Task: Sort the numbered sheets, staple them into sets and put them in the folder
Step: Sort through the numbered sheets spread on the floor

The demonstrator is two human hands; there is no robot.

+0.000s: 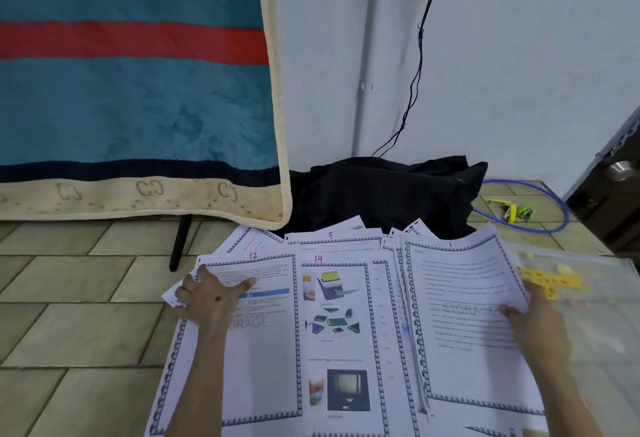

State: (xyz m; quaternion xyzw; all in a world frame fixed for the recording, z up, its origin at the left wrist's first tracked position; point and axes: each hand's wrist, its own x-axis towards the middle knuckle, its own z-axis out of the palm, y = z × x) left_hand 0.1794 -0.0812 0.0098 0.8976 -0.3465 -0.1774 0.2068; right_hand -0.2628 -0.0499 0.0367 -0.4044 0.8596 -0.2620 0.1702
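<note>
Sheets (332,332) with numbers on top lie spread out on the floor (69,315), right in front of the person. They have dark patterned borders. Some overlap each other.

Behind them hangs a big blue blanket (138,90) with a red stripe and a cream edge. It takes up the far left side. Next to it is a white wall (519,55) with a thin black cord (419,55) hanging down. A black bag (381,194) sits on the floor just behind the sheets, and some sheet tops touch it.

Sheet 14 (337,332) is in the middle and has small pictures on it. Sheet 12 (263,332) is just left of it. Sheet 1 (464,315) is on the right, on top of a stack of other sheets. Sheet 5 (332,241) peeks out behind sheet 14.

A clear folder (571,280) lies to the right, touching the stack. Something yellow shows through it.

The left hand (211,294) rests flat on sheet 12, with its fingers (242,286) spread wide and straight. The right hand (533,319) holds the right edge of sheet 1, with the thumb on top of the paper.

A blue cable (540,228) loops on the floor far behind. Small yellow and green things (512,211) lie inside the loop, too small to tell what they are.
</note>
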